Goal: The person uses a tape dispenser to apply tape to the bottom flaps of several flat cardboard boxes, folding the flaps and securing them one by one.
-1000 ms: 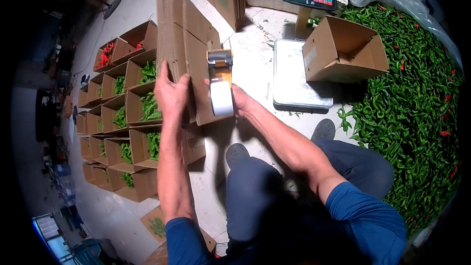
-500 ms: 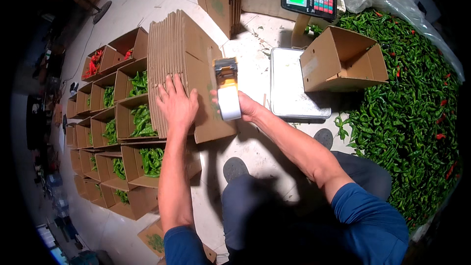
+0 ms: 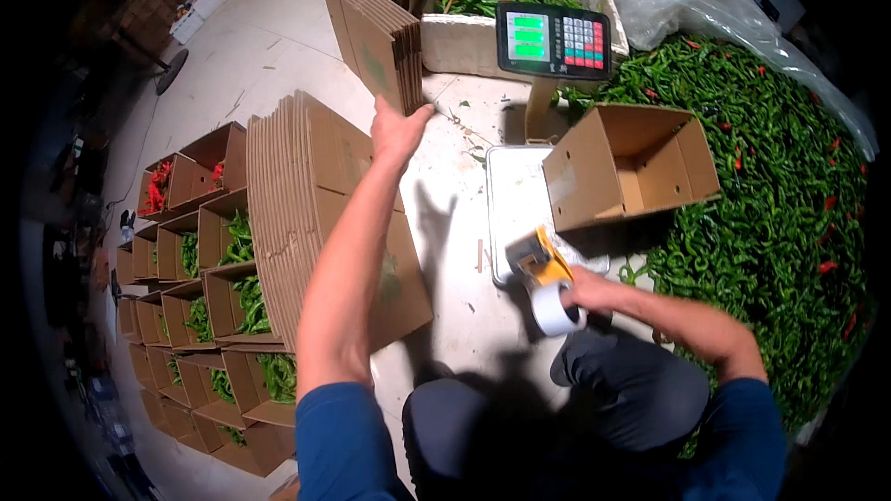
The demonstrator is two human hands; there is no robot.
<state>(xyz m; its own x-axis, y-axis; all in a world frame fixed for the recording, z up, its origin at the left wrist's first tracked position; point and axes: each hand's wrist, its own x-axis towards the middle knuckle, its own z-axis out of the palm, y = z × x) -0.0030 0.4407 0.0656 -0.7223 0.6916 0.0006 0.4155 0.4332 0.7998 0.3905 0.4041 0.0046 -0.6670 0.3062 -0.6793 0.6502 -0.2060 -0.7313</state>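
The left hand [image 3: 399, 137], thumb and forefinger spread, is at the near end of the upright folded cardboard [image 3: 371, 42], contact unclear; a wide grip should keep it square. The right hand [image 3: 599, 292], fingers partly hidden, grips a tape dispenser [image 3: 557, 269] at the scale's [image 3: 515, 186] near edge, best kept clear.

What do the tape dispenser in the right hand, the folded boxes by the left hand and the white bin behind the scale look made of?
Tape dispenser: probably smooth yellow plastic, judging by its even, bright color; darker parts unclear.
Folded boxes: matte brown corrugated cardboard; layered edges show.
White bin: likely matte plastic foam, given its thick, pale walls.
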